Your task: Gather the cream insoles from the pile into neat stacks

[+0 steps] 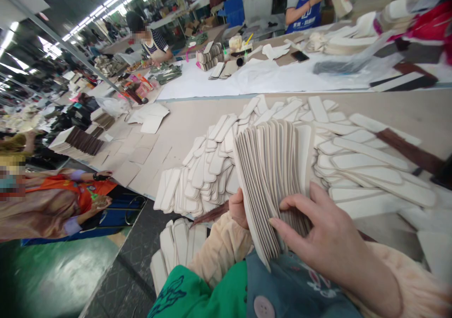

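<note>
While our left hand [238, 208] grips the fanned stack of insoles [271, 176] from behind, our right hand [318, 231] clasps its front, loose insoles [367, 172] covering the desk [176, 125] beyond.

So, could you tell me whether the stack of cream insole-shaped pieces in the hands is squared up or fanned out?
Fanned out: the stack of cream insole-shaped pieces shows its edges splayed.

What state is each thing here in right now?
Stack: upright on edge, fanned, held between both hands.
Left hand: grip shut on the stack's left side, mostly hidden.
Right hand: fingers spread across the stack's right face.
Loose pieces: lying flat, overlapping, on the table.
Dark strip: flat, among the pieces.
</note>
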